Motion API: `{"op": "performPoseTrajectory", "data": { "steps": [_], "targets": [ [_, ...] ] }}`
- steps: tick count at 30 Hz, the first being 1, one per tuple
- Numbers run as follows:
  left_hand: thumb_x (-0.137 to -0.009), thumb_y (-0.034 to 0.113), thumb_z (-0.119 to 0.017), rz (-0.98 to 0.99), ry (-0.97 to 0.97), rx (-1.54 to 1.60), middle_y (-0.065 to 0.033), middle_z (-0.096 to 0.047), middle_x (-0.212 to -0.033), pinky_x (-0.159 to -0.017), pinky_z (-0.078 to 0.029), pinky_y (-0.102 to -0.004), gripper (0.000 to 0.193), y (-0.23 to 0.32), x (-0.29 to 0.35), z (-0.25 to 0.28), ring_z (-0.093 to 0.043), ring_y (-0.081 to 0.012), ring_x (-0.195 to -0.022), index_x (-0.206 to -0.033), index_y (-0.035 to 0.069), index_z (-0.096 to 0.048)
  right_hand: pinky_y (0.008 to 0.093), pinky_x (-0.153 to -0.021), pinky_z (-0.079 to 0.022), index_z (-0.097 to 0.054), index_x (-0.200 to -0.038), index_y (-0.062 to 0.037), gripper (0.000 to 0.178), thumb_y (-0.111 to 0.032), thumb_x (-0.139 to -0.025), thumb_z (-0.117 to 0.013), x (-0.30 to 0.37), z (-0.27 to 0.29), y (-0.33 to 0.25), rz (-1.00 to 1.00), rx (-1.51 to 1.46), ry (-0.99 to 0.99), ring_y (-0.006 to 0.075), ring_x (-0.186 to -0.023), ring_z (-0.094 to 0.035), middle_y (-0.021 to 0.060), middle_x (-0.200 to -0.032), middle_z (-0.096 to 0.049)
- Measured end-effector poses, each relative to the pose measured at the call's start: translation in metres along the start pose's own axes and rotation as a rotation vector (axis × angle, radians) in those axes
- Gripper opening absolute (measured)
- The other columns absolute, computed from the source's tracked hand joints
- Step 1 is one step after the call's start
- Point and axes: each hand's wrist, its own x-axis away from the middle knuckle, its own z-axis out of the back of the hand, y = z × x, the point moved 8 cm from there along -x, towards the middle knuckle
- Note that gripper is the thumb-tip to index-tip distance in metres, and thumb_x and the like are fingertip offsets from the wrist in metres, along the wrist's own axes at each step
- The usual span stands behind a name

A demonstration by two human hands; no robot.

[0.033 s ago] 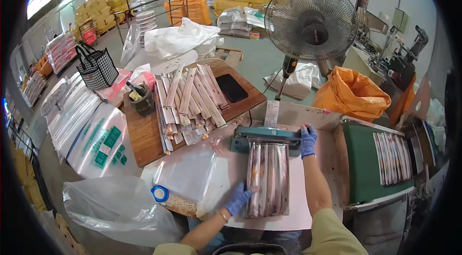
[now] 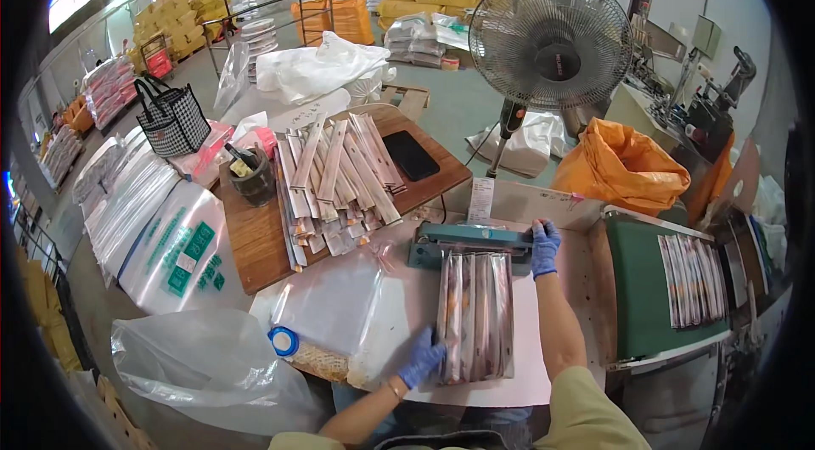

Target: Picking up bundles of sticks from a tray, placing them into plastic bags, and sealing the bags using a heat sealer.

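A teal bar-type bag heat sealer point(image 2: 433, 248) lies across the far side of the white work surface. My right hand point(image 2: 544, 248), in a blue glove, is closed over the right end of its bar. A clear plastic bag point(image 2: 476, 318) packed with several long, narrow wrapped strips stretches toward me from the sealer, its far end at the bar. Beside the bag's lower left edge is my left hand point(image 2: 421, 360), also blue-gloved, its fingers extended and seemingly just touching the side. Flat clear bags point(image 2: 327, 301) are stacked further left.
Loose strips point(image 2: 340, 178), a black phone point(image 2: 411, 154) and a dark pot point(image 2: 253, 182) sit on a wooden board point(image 2: 246, 255). A standing fan point(image 2: 550, 42) rises behind the sealer. To the right, filled packs point(image 2: 694, 280) rest on a green belt point(image 2: 637, 297). A blue-rimmed tape roll point(image 2: 283, 341) lies left.
My left hand has slid slightly toward me along the bag's left side. The right hand stays on the sealer's end.
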Motion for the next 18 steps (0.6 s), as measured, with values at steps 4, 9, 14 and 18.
{"op": "performPoseTrajectory", "data": {
  "steps": [4, 9, 14, 18],
  "targets": [
    [-0.077, 0.027, -0.065, -0.141, -0.059, -0.094, -0.0097, -0.061, -0.087, -0.074, -0.046, -0.0318, 0.045, 0.007, 0.046, 0.008, -0.058, -0.0211, -0.08, -0.111, 0.003, -0.048, 0.0218, -0.052, -0.041, -0.059, -0.078, -0.0065, 0.004, -0.011, -0.079, -0.059, 0.001, 0.003, 0.005, -0.005, -0.027, 0.006, 0.0075, -0.054, -0.048, -0.0013, -0.063, -0.054],
    [-0.074, 0.017, -0.06, -0.393, 0.364, -0.562, -0.0106, -0.059, -0.08, -0.072, -0.045, -0.0371, 0.01, 0.102, 0.042, 0.184, -0.057, -0.0278, -0.074, -0.08, 0.01, -0.062, 0.034, -0.087, -0.039, -0.041, -0.12, 0.0014, 0.058, -0.02, -0.072, -0.067, 0.095, -0.032, -0.079, 0.596, 0.68, -0.008, 0.0268, -0.101, -0.047, 0.0174, -0.11, -0.049],
    [-0.062, 0.022, -0.069, -0.327, 0.151, -1.066, -0.0078, -0.058, -0.074, -0.069, -0.044, -0.0344, 0.018, 0.073, 0.029, 0.236, -0.054, -0.0254, -0.072, -0.074, 0.011, -0.062, 0.0419, -0.096, -0.031, -0.041, -0.126, -0.0146, 0.085, -0.047, -0.055, -0.075, 0.235, -0.029, -0.029, 0.188, 0.99, -0.647, 0.0419, -0.115, -0.035, 0.0262, -0.13, -0.029],
    [-0.062, 0.026, -0.07, -0.324, 0.06, -0.959, -0.0065, -0.059, -0.074, -0.068, -0.044, -0.0363, 0.022, 0.079, 0.011, 0.217, -0.054, -0.0251, -0.073, -0.075, 0.011, -0.061, 0.0418, -0.096, -0.032, -0.041, -0.126, -0.0146, 0.085, -0.046, -0.055, -0.075, 0.256, -0.026, -0.035, 0.136, 0.97, -0.673, 0.0419, -0.116, -0.034, 0.027, -0.131, -0.027]
  ]
}}
